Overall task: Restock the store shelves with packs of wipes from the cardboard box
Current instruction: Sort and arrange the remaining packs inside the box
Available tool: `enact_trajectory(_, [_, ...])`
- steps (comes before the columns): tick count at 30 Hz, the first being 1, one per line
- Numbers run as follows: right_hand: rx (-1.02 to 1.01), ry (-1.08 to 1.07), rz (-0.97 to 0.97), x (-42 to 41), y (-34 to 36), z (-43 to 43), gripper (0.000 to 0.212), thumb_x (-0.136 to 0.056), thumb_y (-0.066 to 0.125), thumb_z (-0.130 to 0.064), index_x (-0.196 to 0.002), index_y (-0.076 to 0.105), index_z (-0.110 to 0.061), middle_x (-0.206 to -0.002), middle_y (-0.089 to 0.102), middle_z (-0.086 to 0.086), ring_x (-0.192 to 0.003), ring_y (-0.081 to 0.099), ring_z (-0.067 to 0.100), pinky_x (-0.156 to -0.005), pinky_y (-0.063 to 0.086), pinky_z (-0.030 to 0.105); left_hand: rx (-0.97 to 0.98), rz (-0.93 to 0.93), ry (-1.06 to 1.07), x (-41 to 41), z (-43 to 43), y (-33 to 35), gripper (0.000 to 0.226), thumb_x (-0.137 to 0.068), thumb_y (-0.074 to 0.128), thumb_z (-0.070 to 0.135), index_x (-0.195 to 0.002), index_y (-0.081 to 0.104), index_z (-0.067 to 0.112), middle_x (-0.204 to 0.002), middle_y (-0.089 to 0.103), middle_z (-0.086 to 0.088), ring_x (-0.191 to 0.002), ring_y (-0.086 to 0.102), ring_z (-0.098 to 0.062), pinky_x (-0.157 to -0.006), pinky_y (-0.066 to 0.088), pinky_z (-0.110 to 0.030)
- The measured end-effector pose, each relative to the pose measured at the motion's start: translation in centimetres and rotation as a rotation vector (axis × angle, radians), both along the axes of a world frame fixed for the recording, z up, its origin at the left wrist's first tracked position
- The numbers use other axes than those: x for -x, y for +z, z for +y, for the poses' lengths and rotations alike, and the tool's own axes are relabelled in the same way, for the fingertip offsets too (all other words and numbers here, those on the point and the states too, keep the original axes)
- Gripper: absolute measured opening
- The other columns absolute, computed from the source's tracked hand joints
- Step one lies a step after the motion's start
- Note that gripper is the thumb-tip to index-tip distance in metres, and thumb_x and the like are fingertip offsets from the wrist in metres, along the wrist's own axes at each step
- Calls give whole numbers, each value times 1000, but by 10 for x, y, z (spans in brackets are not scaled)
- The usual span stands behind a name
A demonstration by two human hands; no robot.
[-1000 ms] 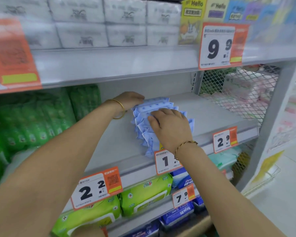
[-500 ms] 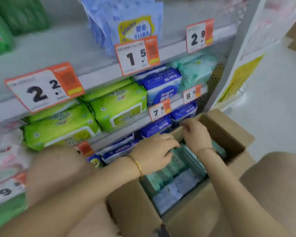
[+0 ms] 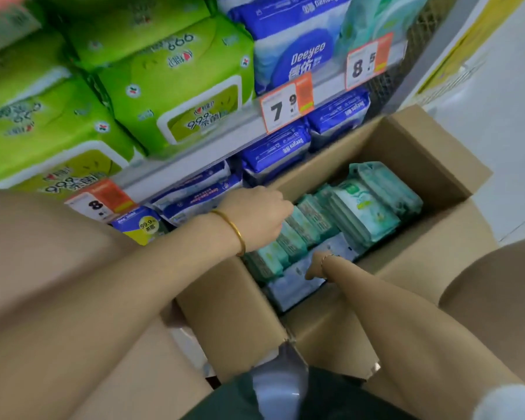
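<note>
An open cardboard box [image 3: 422, 165] stands on the floor against the bottom shelves. Several teal wipe packs [image 3: 364, 207] stand on edge in it, with pale blue wipe packs [image 3: 288, 286] along its near side. My left hand [image 3: 255, 213], a gold bangle on its wrist, rests on the tops of the teal packs with bent fingers whose tips are hidden. My right hand [image 3: 317, 265] is pushed down among the pale blue packs, and only its wrist and heel show.
Above the box, the shelf holds green wipe packs [image 3: 176, 86] and blue Deeyeo packs [image 3: 291, 40] behind orange price tags [image 3: 285, 104]. Flat blue packs [image 3: 276, 147] fill the bottom shelf. White floor [image 3: 497, 116] lies to the right. My knees flank the box.
A second ago both hands pressed pale blue packs onto an upper shelf. The view has dropped to the box, and since half a second ago the right hand has sunk among the pale blue packs.
</note>
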State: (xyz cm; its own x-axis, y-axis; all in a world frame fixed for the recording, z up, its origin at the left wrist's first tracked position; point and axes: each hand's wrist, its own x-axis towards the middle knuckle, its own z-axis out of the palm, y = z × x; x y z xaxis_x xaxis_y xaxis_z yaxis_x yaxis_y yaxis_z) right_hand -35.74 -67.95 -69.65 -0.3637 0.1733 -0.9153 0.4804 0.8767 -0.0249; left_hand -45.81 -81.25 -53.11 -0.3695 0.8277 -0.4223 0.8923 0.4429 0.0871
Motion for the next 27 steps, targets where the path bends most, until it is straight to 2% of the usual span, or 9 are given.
enact_trajectory(2, [33, 122, -117, 5, -7, -5, 14, -100, 41, -23, -91, 52, -26, -104, 51, 11, -99, 48, 30, -89, 36, 34, 9, 3, -10, -1, 0, -1, 30, -98, 37, 24, -125, 48, 18, -123, 51, -4, -115, 49, -28, -82, 48, -42])
enact_trajectory(4, [-2, 257, -174, 1, -16, -14, 40, -103, 29, -25, -142, 32, -14, -148, 32, 14, -135, 33, 30, -108, 28, 36, -4, -13, -10, -1, 1, -1, 30, -98, 37, 26, -124, 48, 18, -122, 51, -4, -114, 49, -27, -85, 48, -43])
enact_trajectory(6, [-7, 422, -146, -3, -23, -22, 48, -104, 28, -21, -149, 19, -10, -157, 18, 11, -143, 21, 29, -114, 21, 39, -17, -23, -10, 0, 3, 0, 31, -97, 37, 28, -124, 49, 18, -122, 51, -4, -114, 49, -27, -87, 48, -45])
enact_trajectory(12, [-18, -29, -207, 8, -17, -26, 59, -97, 42, -38, -145, 25, -7, -150, 31, 12, -137, 33, 24, -113, 31, 34, -2, -32, -1, 8, 3, -3, 31, -97, 37, 27, -125, 47, 18, -122, 52, -5, -113, 50, -26, -83, 48, -41])
enact_trajectory(16, [78, -112, -119, 2, -35, -31, 38, -89, 50, -42, -118, 48, -18, -141, 44, 14, -119, 47, 26, -100, 40, 37, 22, -24, -8, 8, 2, -6, 31, -98, 36, 27, -125, 47, 17, -121, 52, -5, -112, 50, -26, -79, 45, -38])
enact_trajectory(18, [19, -271, -31, -5, -28, -36, 53, -83, 57, -41, -128, 47, -16, -132, 54, 10, -117, 52, 28, -97, 45, 38, 36, -13, -8, 8, 2, -6, 31, -97, 36, 27, -124, 47, 17, -121, 52, -5, -111, 50, -26, -75, 42, -37])
enact_trajectory(21, [-101, -428, 155, -4, -2, -40, 40, -89, 48, -27, -126, 49, -12, -123, 59, 9, -112, 56, 28, -86, 45, 36, 96, -40, 12, 2, 2, -8, 30, -97, 39, 28, -124, 46, 17, -121, 51, -6, -110, 52, -27, -72, 39, -36])
enact_trajectory(24, [-200, -465, 311, 9, 47, -32, 48, -91, 52, -25, -132, 33, -8, -117, 61, 9, -107, 60, 29, -70, 42, 33, 145, -124, 62, -9, 2, -12, 38, -95, 45, 29, -129, 42, 14, -123, 50, -8, -107, 55, -28, -74, 44, -37])
enact_trajectory(27, [-97, -680, 511, 23, 101, -13, 56, -85, 61, -36, -124, 31, -9, -107, 58, 11, -105, 60, 33, -74, 48, 34, 124, -342, 200, -20, 3, -17, 61, -86, 62, 32, -134, 32, 12, -127, 47, -14, -109, 55, -31, -86, 48, -38])
